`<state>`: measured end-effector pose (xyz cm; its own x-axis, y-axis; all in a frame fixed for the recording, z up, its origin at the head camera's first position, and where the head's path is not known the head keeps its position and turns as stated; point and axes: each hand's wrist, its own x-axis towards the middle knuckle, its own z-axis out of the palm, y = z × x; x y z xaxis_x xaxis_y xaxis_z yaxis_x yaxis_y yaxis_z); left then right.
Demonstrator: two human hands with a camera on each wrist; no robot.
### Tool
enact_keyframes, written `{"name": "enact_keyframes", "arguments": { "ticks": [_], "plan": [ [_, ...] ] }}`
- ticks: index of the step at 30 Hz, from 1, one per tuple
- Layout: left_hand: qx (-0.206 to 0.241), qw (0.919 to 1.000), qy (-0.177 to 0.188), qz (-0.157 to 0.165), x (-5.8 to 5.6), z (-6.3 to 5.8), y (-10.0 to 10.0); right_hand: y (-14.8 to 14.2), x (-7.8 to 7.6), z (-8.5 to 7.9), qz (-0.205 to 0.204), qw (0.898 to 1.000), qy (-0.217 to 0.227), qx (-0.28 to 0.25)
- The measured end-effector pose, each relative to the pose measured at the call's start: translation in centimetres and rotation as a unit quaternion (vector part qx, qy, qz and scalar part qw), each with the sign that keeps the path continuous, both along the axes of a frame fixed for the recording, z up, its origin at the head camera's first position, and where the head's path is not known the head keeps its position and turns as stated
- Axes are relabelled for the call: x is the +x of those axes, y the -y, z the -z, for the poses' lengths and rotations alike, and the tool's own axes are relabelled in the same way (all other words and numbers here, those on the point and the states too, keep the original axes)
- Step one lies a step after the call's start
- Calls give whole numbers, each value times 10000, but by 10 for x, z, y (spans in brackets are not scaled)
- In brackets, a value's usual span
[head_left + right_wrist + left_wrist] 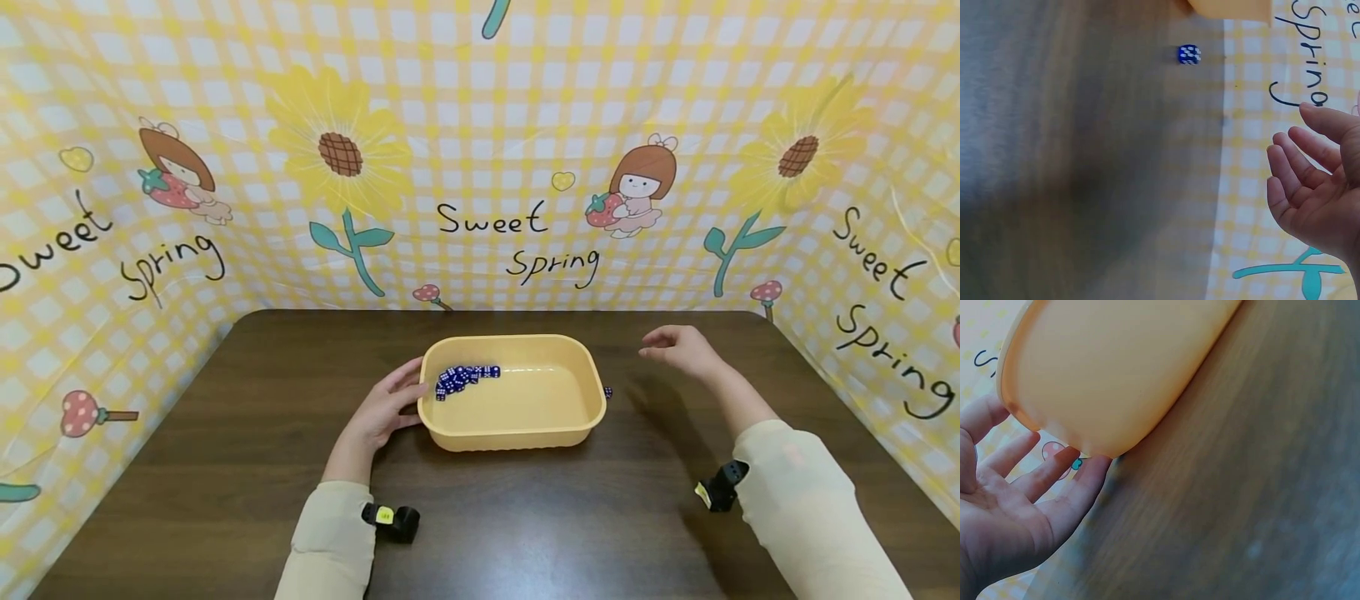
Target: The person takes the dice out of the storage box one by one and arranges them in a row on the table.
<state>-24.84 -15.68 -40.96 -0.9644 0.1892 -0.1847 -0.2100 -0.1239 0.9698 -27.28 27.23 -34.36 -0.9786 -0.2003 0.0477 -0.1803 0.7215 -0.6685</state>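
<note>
While a wood-grain table (pixel 225 467) carries the yellow tub (pixel 517 439), long axis left to right, the left hand (pixel 386 404) rests loosely spread fingers against the tub's left end. Off its right end the right hand (pixel 681 350) hovers, fingers slack, empty. Blue dice (pixel 454 380) heap inside its left end; a lone die (pixel 1189 54) lies just outside its right end, nearer the right hand.

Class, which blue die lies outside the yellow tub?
The single die on the table, just right of the tub; the other visible dice lie clustered inside it.
</note>
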Motion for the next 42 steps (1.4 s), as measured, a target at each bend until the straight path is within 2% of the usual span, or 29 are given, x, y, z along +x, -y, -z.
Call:
{"name": "enact_keyframes", "arguments": {
  "ticks": [10, 17, 33, 42],
  "plan": [
    [-26, 10000, -34, -12, 1, -2, 1, 6, -9, -25, 41, 9999, -79, 50],
    [30, 10000, -46, 39, 2, -1, 0, 19, -14, -39, -117, 9994, -159, -269],
    [-16, 10000, -34, -22, 3, -1, 0, 54, -28, -52, -109, 9988, -31, -469],
    [-10, 10000, 1, -64, 3, -2, -1, 75, -35, -49, -294, 9960, -247, -808]
  ]
}}
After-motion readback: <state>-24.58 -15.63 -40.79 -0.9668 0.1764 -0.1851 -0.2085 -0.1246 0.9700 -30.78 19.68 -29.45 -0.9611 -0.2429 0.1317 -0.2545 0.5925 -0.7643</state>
